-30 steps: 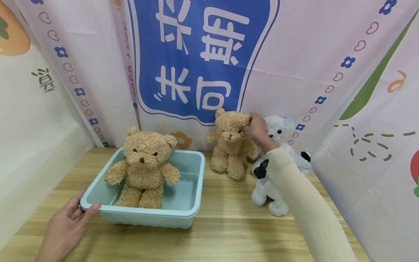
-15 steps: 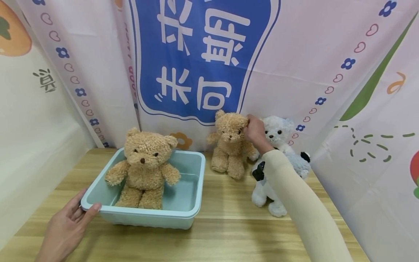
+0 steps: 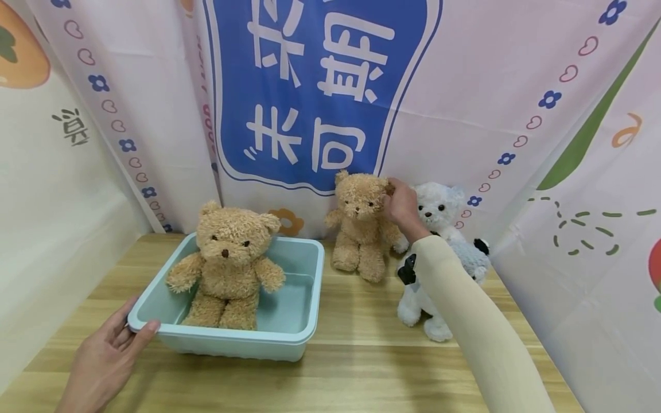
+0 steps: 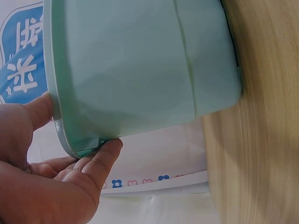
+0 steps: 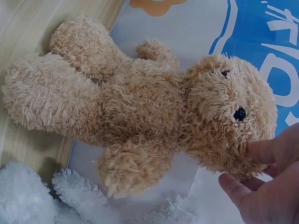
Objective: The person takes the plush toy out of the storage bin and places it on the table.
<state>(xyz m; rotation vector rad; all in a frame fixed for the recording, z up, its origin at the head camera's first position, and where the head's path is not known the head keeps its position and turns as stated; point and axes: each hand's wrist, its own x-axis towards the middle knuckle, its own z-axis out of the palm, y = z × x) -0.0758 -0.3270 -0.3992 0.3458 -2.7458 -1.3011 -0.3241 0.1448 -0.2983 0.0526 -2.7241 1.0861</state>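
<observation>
A tan teddy bear (image 3: 360,229) sits upright against the back cloth in the head view. My right hand (image 3: 401,207) holds it at the ear on the side of its head, with thumb and fingers (image 5: 262,151) around that spot in the right wrist view. The ear itself is mostly hidden. On the left, a larger tan teddy bear (image 3: 229,269) sits in a pale blue-green plastic bin (image 3: 232,337). My left hand (image 3: 103,350) grips the bin's near left corner, the thumb on the rim and the fingers (image 4: 105,161) beneath it.
A white plush dog (image 3: 439,209) with black patches sits right of the smaller bear, partly behind my right sleeve (image 3: 475,310). Printed cloth (image 3: 465,69) hangs behind and at both sides of the wooden table (image 3: 361,367).
The smaller bear's head has straightened and shifted slightly left, with my right hand still at its ear. My left hand and the bin stay put.
</observation>
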